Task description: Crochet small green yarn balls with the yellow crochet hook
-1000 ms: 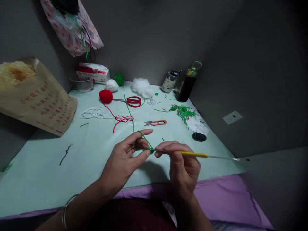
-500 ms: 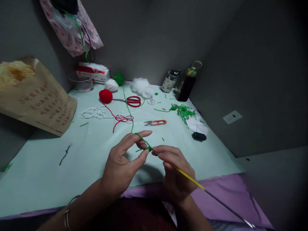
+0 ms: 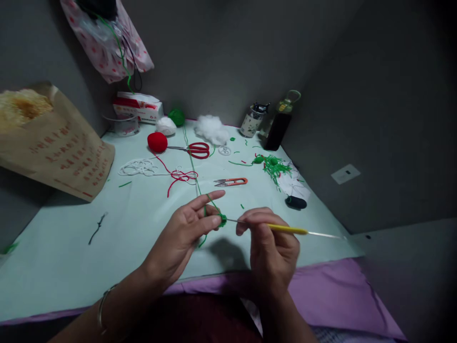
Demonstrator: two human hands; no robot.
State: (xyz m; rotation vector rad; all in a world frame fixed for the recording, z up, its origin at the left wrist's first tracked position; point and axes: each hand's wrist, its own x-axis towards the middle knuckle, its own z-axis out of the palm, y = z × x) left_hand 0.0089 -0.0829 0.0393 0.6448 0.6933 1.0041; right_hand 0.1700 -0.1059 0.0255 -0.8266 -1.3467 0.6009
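Observation:
My left hand (image 3: 185, 228) pinches a small green crocheted piece (image 3: 223, 220) between thumb and fingers, its index finger stretched out with green yarn (image 3: 213, 203) over it. That yarn runs back across the table toward a green ball (image 3: 176, 116). In my right hand (image 3: 273, 243) is a crochet hook (image 3: 287, 229) with a yellow grip, held nearly level. The hook's thin metal tip reaches the green piece; whether it passes through a loop is too small to tell. A short green tail hangs below my left fingers.
Beyond my hands lie orange-handled snips (image 3: 232, 182), red scissors (image 3: 197, 150), a red yarn ball (image 3: 157, 142), white stuffing (image 3: 211, 128) and green scraps (image 3: 273, 164). A paper bag (image 3: 71, 147) stands left; a bottle (image 3: 279, 126) stands at the back right.
My right hand has moved slightly right, and the hook has swung from slanting down to nearly level. The green piece now shows more clearly at my left fingertips, with its tail hanging down.

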